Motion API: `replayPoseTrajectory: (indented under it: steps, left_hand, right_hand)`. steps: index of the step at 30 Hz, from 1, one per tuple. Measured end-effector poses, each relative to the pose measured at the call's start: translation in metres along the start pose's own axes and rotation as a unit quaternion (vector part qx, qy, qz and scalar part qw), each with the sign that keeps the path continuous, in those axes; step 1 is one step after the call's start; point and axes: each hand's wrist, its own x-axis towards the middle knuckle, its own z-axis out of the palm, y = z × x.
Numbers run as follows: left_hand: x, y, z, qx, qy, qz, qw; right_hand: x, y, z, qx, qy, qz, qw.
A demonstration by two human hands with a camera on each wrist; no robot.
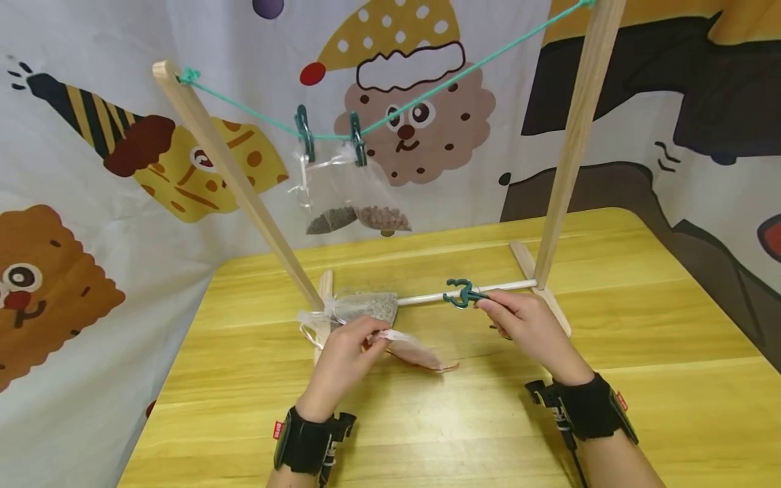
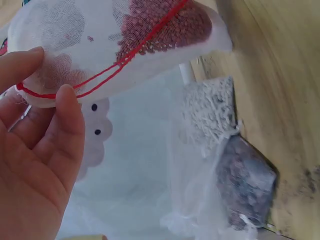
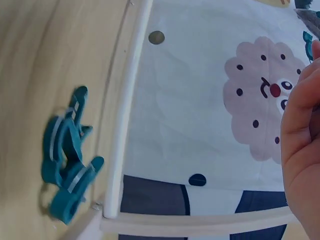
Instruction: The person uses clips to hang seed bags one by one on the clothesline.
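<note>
My left hand pinches the gathered end of a white cloth drawstring pouch. In the left wrist view a red cord hangs along the pouch, and reddish grains show through its far end. My right hand grips a green spring clip by its handles, its curved prongs pointing left above the white rod. Beyond the left hand lie sheer pouches: one with whitish pieces, another with dark contents. More green clips lie on the table under the right hand, mostly hidden in the head view.
A wooden frame's left post and right post carry a sagging green cord. Two clips hold sheer pouches on it, one with dark grains, one with pinkish grains. A white rod joins the feet. Behind hangs a printed cloth.
</note>
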Motion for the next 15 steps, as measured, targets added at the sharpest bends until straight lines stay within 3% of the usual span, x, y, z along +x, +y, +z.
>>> replayPoseTrajectory:
  steps: [6,10,15]
  left_hand:
    - [0.014,0.012,-0.009,0.017,0.014,0.024,0.9995]
    - [0.032,0.030,-0.028,0.022,0.025,0.064,0.9974]
    - [0.059,0.060,-0.055,0.050,0.051,0.120,0.9902]
  right_hand:
    - [0.009,-0.003,-0.020,-0.045,0.027,-0.057,0.997]
    - [0.017,-0.013,-0.041,-0.082,0.051,-0.087,0.992]
    - [0.029,-0.033,-0.070,-0.145,0.082,-0.133,0.977]
